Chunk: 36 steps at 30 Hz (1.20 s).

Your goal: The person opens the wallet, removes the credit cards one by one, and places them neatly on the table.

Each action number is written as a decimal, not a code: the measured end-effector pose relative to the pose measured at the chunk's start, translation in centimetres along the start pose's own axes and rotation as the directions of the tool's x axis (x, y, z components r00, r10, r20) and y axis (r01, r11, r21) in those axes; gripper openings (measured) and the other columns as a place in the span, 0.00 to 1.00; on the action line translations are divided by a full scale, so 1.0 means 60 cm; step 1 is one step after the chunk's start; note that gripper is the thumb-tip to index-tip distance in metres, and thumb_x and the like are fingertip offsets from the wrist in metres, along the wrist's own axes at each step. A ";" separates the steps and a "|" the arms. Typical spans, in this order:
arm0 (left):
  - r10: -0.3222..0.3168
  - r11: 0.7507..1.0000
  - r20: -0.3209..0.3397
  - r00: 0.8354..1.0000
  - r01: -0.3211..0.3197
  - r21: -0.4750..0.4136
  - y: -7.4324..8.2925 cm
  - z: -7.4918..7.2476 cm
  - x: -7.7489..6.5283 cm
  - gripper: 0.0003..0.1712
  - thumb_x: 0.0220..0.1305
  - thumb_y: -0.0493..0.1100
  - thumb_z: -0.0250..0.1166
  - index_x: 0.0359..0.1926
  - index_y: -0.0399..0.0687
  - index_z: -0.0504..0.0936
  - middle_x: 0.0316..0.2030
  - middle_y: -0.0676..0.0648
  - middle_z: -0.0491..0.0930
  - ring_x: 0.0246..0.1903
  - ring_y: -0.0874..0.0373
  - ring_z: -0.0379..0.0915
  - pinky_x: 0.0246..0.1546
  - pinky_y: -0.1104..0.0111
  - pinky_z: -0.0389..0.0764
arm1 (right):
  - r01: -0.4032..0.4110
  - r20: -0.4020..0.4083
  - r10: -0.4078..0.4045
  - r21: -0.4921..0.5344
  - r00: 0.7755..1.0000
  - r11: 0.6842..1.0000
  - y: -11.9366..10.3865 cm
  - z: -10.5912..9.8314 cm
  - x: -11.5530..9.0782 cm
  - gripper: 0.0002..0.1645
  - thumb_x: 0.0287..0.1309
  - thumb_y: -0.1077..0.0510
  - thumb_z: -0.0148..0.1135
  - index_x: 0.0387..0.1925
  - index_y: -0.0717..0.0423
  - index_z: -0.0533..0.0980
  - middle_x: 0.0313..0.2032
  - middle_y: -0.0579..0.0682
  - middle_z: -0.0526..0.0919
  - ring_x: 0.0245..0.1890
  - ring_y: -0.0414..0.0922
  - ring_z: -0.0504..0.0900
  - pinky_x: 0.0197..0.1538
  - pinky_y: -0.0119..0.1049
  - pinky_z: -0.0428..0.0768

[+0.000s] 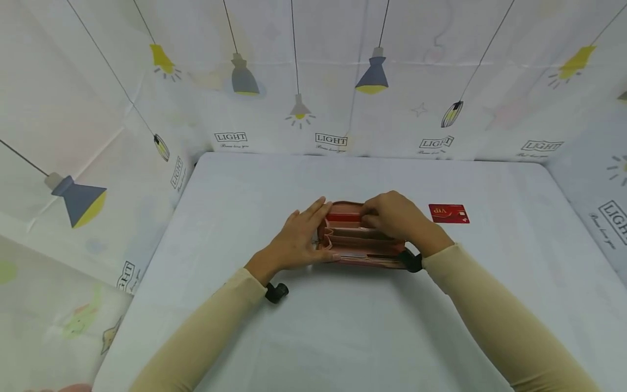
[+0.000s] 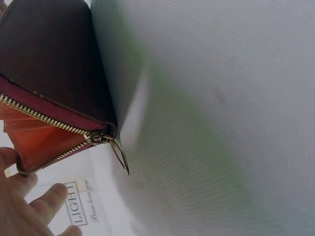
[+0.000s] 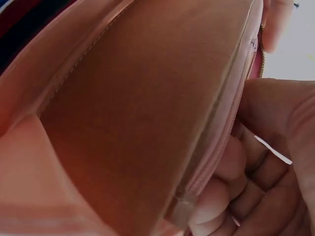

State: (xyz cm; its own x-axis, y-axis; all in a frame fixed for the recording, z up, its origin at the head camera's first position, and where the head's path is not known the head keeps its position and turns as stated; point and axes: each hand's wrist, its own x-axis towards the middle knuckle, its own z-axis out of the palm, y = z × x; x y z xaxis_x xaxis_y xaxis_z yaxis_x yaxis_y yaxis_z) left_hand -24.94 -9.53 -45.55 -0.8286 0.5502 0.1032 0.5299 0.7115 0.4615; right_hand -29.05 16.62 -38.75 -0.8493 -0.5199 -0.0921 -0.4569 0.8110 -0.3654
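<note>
White table (image 1: 338, 332), unzipped wallet (image 1: 361, 243) near its middle, long axis 9-to-3. Left hand (image 1: 300, 235) spans the wallet's 9 o'clock end, fingers spread. Right hand (image 1: 394, 215) at 1 o'clock, fingers curled, can't tell if pinching anything; it's nearer the card (image 1: 449, 214), lying at its 3 o'clock.

A booth-like space: creased sheets (image 1: 333, 76) printed with hanging lamps (image 1: 373, 72) and "LIGHT" labels (image 1: 331, 140) enclose the white table's (image 1: 343, 337) far and side edges.
</note>
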 end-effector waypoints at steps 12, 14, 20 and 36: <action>0.010 1.000 -0.004 1.000 -0.010 0.028 0.001 -0.001 -0.001 0.68 0.59 0.73 0.70 0.85 0.51 0.43 0.84 0.50 0.40 0.80 0.49 0.50 0.77 0.42 0.51 | 0.046 -0.042 -0.047 -0.019 0.998 0.999 0.004 0.008 0.015 0.10 0.71 0.57 0.64 0.43 0.57 0.88 0.38 0.50 0.90 0.36 0.47 0.83 0.47 0.50 0.84; 0.011 0.999 0.000 1.000 -0.011 0.031 0.002 -0.001 -0.002 0.68 0.60 0.72 0.70 0.85 0.51 0.42 0.84 0.50 0.40 0.80 0.49 0.50 0.77 0.42 0.51 | 0.024 -0.023 -0.025 -0.017 0.999 1.000 0.000 0.007 0.017 0.11 0.72 0.57 0.62 0.42 0.57 0.88 0.38 0.51 0.89 0.35 0.47 0.82 0.46 0.50 0.83; 0.015 0.999 0.007 1.000 -0.015 0.036 0.001 0.000 -0.001 0.67 0.61 0.71 0.71 0.85 0.52 0.41 0.84 0.51 0.38 0.80 0.49 0.50 0.78 0.42 0.51 | -0.033 0.021 0.033 0.017 0.999 0.999 -0.006 0.006 0.025 0.13 0.75 0.58 0.58 0.42 0.60 0.86 0.40 0.54 0.88 0.36 0.48 0.82 0.47 0.49 0.82; 0.027 0.997 -0.018 0.999 -0.025 0.075 0.003 0.003 -0.001 0.70 0.57 0.75 0.71 0.85 0.51 0.44 0.84 0.48 0.41 0.79 0.48 0.52 0.76 0.40 0.53 | -0.075 -0.009 0.074 -0.115 0.997 0.991 -0.017 0.017 0.023 0.12 0.73 0.58 0.54 0.34 0.56 0.80 0.25 0.47 0.79 0.26 0.45 0.75 0.31 0.40 0.76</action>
State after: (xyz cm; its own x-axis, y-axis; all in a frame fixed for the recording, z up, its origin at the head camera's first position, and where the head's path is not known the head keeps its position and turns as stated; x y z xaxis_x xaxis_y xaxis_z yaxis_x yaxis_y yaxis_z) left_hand -24.75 -9.39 -45.61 -0.8174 0.5608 0.1315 0.5625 0.7281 0.3917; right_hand -29.49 14.80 -39.47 -0.8830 -0.4560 -0.1110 -0.4197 0.8730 -0.2483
